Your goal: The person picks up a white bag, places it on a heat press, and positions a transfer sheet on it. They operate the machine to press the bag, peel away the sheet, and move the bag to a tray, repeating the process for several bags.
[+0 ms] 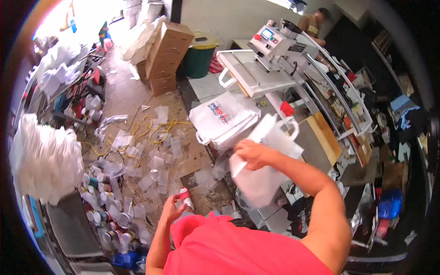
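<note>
My right hand [251, 155] is closed on a white tote bag [259, 185], which hangs tilted and slightly blurred in front of my body. One of its handles loops up on the right side. Just beyond it lies a stack of white tote bags [224, 117], with red and blue print on the top one. My left hand [172, 208] hangs low beside my red shirt [243, 247], fingers apart and holding nothing. A red shoe [184, 193] shows past that hand.
A white machine with a control panel [270, 41] stands ahead on a frame. Cartons [168, 50] and a green bin [198, 62] are behind. Yellow cord [158, 133] and plastic scraps litter the floor. White bags [46, 160] sit left on a chair [75, 224]. A person [311, 25] is far right.
</note>
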### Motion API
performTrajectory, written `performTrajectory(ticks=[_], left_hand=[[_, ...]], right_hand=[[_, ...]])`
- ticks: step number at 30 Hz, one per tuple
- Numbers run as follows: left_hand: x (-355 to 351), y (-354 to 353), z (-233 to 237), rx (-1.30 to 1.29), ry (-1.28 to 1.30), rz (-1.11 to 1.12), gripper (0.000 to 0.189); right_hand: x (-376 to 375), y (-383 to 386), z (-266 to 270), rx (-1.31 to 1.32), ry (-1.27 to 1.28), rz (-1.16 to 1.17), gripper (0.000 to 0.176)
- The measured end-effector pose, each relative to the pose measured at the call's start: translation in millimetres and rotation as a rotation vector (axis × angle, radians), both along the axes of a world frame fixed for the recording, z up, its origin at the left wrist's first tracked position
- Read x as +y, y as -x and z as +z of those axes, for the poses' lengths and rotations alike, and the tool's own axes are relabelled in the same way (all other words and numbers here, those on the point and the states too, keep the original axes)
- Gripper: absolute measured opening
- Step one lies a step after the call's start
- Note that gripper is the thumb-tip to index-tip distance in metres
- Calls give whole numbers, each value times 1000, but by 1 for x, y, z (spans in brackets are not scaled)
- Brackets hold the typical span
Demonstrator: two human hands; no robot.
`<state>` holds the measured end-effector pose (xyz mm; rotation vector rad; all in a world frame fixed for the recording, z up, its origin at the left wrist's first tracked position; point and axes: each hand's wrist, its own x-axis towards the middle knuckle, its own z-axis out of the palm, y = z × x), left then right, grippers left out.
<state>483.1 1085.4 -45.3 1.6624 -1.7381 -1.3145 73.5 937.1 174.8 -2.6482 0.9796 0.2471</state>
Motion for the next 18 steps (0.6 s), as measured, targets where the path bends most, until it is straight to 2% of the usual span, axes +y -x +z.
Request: performTrajectory(ticks=[1, 2, 3, 4, 6, 8, 10, 11, 12, 13, 14, 15, 17, 18], left_hand=[[15, 15, 14, 43, -13, -17, 78], [35, 26, 22, 56, 58, -56, 111], [58, 37, 28, 155, 85, -8, 118], [74, 45, 33, 256, 123, 36, 124], [105, 45, 49, 445, 77, 146, 131], [134, 39, 84, 491, 132, 248, 131], [165, 11, 99, 123, 328, 408, 129], [179, -3, 115, 77, 440, 407, 125], [192, -13, 128, 42, 430, 500, 125], [207, -21, 143, -36, 546, 494, 123], [226, -31, 154, -133, 655, 497, 122], [244, -41, 150, -151, 621, 592, 122], [275, -59, 135, -155, 614, 798, 118], [290, -71, 133, -148, 643, 886, 114]], right_hand=[[6, -24, -8, -209, 106, 61, 23], [8, -50, -6, -374, 35, 57, 24], [17, -77, -3, -543, -47, 41, 26], [26, -100, -3, -702, 5, 53, 26], [47, -142, 17, -843, 76, 22, 24], [72, -179, 41, -955, -75, -128, 21], [86, -212, 50, -1030, -17, -85, 20], [98, -240, 55, -1108, 30, -64, 19], [113, -263, 61, -1217, -138, -85, 16], [127, -286, 69, -1273, -152, -20, 17], [134, -306, 69, -1211, -9, 115, 17], [149, -329, 88, -1146, 72, 197, 18], [176, -382, 110, -1187, 27, 415, 16], [193, -408, 117, -1181, -42, 440, 17]])
